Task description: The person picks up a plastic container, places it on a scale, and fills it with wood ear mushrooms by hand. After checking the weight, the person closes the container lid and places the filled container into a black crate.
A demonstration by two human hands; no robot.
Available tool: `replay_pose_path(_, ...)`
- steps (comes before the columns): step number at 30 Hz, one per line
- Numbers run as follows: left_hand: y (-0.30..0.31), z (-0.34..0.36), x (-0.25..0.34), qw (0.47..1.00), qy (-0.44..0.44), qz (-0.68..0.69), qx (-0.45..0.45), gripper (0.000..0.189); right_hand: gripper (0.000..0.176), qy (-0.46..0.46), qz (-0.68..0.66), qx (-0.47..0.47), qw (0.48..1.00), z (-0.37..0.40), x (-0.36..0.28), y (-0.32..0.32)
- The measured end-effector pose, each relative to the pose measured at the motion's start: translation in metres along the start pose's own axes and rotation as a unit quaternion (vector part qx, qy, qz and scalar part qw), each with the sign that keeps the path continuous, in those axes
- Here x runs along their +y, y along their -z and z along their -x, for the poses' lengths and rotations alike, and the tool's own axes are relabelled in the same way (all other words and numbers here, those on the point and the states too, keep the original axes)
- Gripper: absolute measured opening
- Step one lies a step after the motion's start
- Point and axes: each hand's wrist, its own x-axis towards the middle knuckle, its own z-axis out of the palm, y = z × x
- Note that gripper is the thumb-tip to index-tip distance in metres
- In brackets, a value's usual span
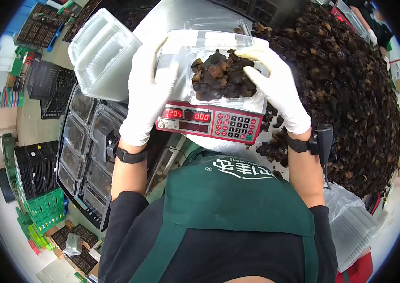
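A clear plastic tray [192, 95] heaped with dark brown wood ear mushrooms [219, 70] sits on a red and silver digital scale [162, 123]. The scale's lit display shows 0205 and 0.00. My left hand [148, 92], in a white glove, is beside the tray's left side, thumb and fingers apart, with nothing seen in it. At the right end of the tray is my gloved right hand [278, 85], its thumb and fingers spread over the edge of the mushrooms. Whether its fingertips touch them is hard to make out.
Nested clear trays [103, 56] stand left of the scale. A large mushroom heap [346, 94] covers the right side. Filled, lidded boxes [75, 151] lie in a crate at lower left. More stacked trays [353, 236] are at lower right. Another person's gloved hand [373, 37] shows at upper right.
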Motion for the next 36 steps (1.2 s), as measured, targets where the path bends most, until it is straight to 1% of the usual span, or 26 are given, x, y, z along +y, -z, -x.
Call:
replay_pose_path(2,-0.007,-0.001,0.002,1.000,-0.003,0.009,-0.014,0.052,0.042,0.057,0.085,-0.024,0.994,-0.006,-0.002,-0.007)
replay_pose_path(3,-0.011,0.000,0.002,1.000,-0.002,0.023,-0.020,0.053,0.049,0.070,0.105,-0.056,0.990,-0.008,-0.004,-0.011)
replay_pose_path(4,-0.014,0.000,0.003,0.999,-0.002,0.037,-0.026,0.053,0.049,0.114,0.154,-0.051,0.980,-0.008,0.000,-0.020)
replay_pose_path(6,-0.020,0.001,0.006,0.999,-0.008,0.016,-0.052,0.053,0.049,0.115,0.190,-0.091,0.971,-0.009,0.003,-0.030)
replay_pose_path(7,-0.022,0.002,0.008,0.998,-0.005,0.008,-0.068,0.053,0.042,0.107,0.162,-0.087,0.977,-0.010,0.014,-0.039)
replay_pose_path(8,-0.023,0.003,0.008,0.996,-0.002,0.001,-0.084,0.053,0.040,0.107,0.140,-0.071,0.982,-0.012,0.022,-0.043)
replay_pose_path(9,-0.027,0.004,0.005,0.997,-0.020,0.007,-0.079,0.052,0.038,0.108,0.119,-0.055,0.985,-0.015,0.028,-0.046)
replay_pose_path(10,-0.028,0.005,0.003,0.996,-0.015,0.003,-0.083,0.052,0.036,0.109,0.097,-0.039,0.988,-0.018,0.026,-0.045)
replay_pose_path(11,-0.028,0.006,0.002,0.996,-0.010,-0.001,-0.087,0.051,0.036,0.075,0.041,-0.043,0.995,-0.019,0.022,-0.042)
replay_pose_path(14,-0.024,0.002,0.002,0.996,0.002,0.008,-0.094,0.050,0.036,-0.017,-0.048,-0.023,0.998,-0.021,0.001,-0.018)
replay_pose_path(15,-0.023,0.000,0.002,0.995,0.006,0.015,-0.095,0.050,0.037,-0.026,-0.033,-0.003,0.999,-0.021,0.004,-0.012)
replay_pose_path(16,-0.021,-0.002,0.001,0.996,0.001,0.016,-0.093,0.050,0.039,-0.041,-0.168,-0.010,0.985,-0.025,0.004,-0.007)
replay_pose_path(18,-0.019,-0.006,0.000,0.996,-0.011,0.018,-0.089,0.050,0.041,-0.128,-0.286,0.051,0.948,-0.022,0.018,-0.008)
replay_pose_path(19,-0.019,-0.007,0.001,0.996,-0.004,0.018,-0.089,0.051,0.039,-0.151,-0.334,0.057,0.929,-0.022,0.014,-0.004)
replay_pose_path(21,-0.019,-0.010,0.004,0.996,0.008,0.019,-0.089,0.052,0.037,-0.161,-0.432,0.048,0.886,-0.021,0.024,-0.003)
replay_pose_path(22,-0.019,-0.012,0.005,0.996,-0.010,0.017,-0.087,0.051,0.036,-0.165,-0.479,0.043,0.861,-0.021,0.025,-0.002)
replay_pose_path(23,-0.020,-0.014,0.005,0.996,-0.027,0.015,-0.084,0.051,0.034,-0.162,-0.499,0.048,0.850,-0.021,0.024,-0.004)
replay_pose_path(24,-0.021,-0.016,0.005,0.996,-0.044,0.012,-0.082,0.051,0.034,-0.161,-0.503,0.043,0.848,-0.021,0.022,-0.004)
replay_pose_path(26,-0.021,-0.019,0.010,0.995,-0.048,0.030,-0.082,0.050,0.034,-0.158,-0.510,0.034,0.845,-0.020,0.020,-0.006)
replay_pose_path(29,-0.020,-0.020,0.011,0.995,-0.051,0.033,-0.079,0.050,0.035,-0.158,-0.424,0.013,0.892,-0.020,0.012,-0.005)
replay_pose_path(32,-0.018,-0.018,0.011,0.996,-0.043,0.027,-0.080,0.050,0.037,-0.152,-0.423,0.017,0.893,-0.023,0.009,-0.007)
replay_pose_path(35,-0.017,-0.015,0.008,0.996,-0.037,0.018,-0.077,0.049,0.035,-0.113,-0.538,0.054,0.833,-0.023,0.003,0.001)
replay_pose_path(36,-0.015,-0.014,0.007,0.996,-0.036,0.014,-0.075,0.049,0.034,-0.090,-0.585,0.055,0.804,-0.019,0.015,0.005)
